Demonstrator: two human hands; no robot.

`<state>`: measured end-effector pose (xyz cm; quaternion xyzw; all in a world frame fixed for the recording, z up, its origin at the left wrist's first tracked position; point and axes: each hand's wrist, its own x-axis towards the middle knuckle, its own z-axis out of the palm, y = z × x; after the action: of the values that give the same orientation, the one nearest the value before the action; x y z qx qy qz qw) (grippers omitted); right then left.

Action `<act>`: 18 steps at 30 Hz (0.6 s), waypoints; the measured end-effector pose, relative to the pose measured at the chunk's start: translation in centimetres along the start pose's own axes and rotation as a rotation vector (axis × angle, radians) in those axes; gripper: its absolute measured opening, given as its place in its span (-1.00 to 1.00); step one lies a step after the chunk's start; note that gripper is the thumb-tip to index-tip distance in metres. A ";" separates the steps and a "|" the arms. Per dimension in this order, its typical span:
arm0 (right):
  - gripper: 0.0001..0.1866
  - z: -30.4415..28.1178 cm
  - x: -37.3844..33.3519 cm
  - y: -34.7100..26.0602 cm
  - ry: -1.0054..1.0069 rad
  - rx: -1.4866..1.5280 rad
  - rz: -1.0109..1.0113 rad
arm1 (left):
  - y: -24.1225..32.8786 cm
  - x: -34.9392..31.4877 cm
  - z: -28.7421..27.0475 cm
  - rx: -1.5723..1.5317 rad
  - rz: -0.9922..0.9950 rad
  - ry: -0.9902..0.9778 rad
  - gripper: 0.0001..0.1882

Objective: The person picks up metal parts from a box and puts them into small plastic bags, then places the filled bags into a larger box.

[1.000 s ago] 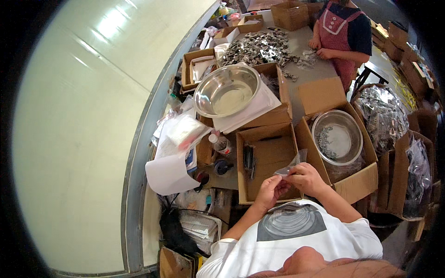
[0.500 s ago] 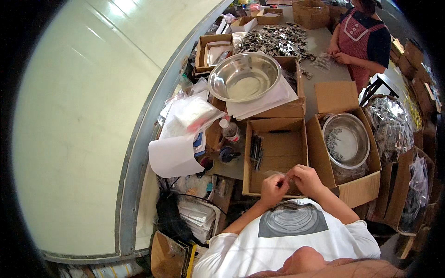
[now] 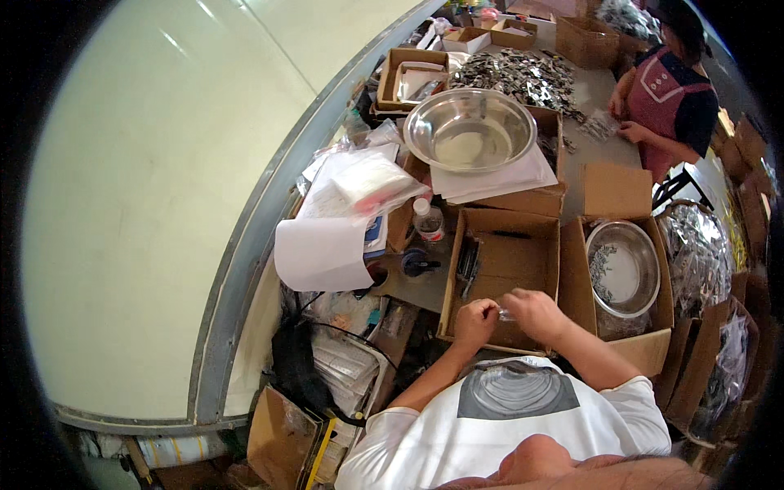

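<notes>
Over the near edge of an open cardboard box, my left hand is closed in a pinch on a small piece of clear plastic, which looks like a little bag. My right hand curls over the bag's other side, its fingers bent and slightly blurred. What the bag holds, if anything, is too small to make out. Several dark, slim packets lie along the left inside of the box.
Right of the box, a steel bowl of small metal parts sits in another carton. A large steel basin rests on papers beyond. Left stand a bottle and plastic bags. A co-worker handles packets beside a metal parts pile.
My hands have drawn slightly apart, with the clear plastic now showing between them. The whole view has shifted, so the boxes and basin sit farther right in the picture.
</notes>
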<state>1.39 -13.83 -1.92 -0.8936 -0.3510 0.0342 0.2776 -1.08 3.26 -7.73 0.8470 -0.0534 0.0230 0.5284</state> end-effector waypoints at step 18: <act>-0.61 7.4 12.3 12.0 -0.355 -0.768 0.503 | -1.4 -1.1 -0.7 0.106 0.237 0.051 -0.89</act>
<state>15.99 -9.54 -12.78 -0.9689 -0.1533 0.1201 -0.1530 -1.97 4.57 -8.73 0.8606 -0.1385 0.1097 0.4776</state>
